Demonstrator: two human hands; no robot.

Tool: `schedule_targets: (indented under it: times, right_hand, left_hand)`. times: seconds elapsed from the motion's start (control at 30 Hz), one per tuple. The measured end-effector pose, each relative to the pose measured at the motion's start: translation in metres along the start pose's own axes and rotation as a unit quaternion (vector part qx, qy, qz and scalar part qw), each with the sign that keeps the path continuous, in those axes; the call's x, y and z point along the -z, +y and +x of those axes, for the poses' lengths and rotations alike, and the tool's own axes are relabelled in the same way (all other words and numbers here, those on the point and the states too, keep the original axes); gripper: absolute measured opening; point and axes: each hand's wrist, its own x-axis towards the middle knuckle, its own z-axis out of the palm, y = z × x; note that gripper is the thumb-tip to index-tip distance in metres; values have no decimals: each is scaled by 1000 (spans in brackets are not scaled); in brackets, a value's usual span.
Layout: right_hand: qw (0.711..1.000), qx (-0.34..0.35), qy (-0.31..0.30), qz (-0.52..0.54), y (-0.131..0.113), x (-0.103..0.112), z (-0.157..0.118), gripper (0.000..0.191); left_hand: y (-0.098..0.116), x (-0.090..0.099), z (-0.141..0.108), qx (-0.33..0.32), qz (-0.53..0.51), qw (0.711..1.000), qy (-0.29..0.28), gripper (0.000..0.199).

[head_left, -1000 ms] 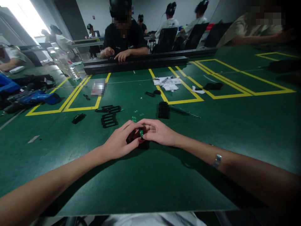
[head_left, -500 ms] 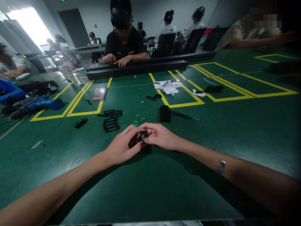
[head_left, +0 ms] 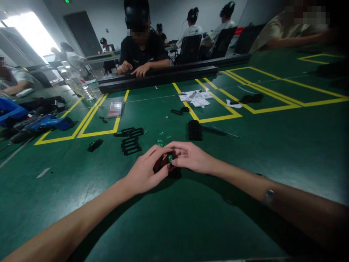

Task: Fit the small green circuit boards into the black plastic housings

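My left hand (head_left: 145,169) curls round a dark part (head_left: 158,165) low over the green table (head_left: 174,225). Fingers of my right hand (head_left: 191,158) pinch a small green piece (head_left: 170,158) against that part, and the fingertips of both hands meet. Just beyond them lie several loose green pieces (head_left: 160,142). Black slotted frames (head_left: 131,145) rest to the left of these, and a stack of black parts (head_left: 194,130) stands to the right. Much of the dark part is hidden by my fingers.
A screwdriver (head_left: 222,131) lies right of the stack. Further off are white crumpled paper (head_left: 196,97), long black rails (head_left: 160,78), and a person in black working behind them. Blue tools (head_left: 51,122) and clear bottles (head_left: 81,85) are at the left.
The view has shifted slightly, so my hands and the nearby parts appear a little further right. The hold of both hands looks the same.
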Motion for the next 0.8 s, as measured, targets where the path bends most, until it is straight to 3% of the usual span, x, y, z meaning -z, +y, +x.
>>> schedule_targets:
  times: [0.43, 0.8]
  right_hand:
    - [999, 1, 33, 28, 1, -5, 5, 36]
    - [997, 4, 30, 66, 9, 3, 7, 34]
  left_hand:
    - [1, -2, 2, 2, 4, 1000, 23, 39]
    - [0, -7, 9, 35, -1, 999, 37, 37]
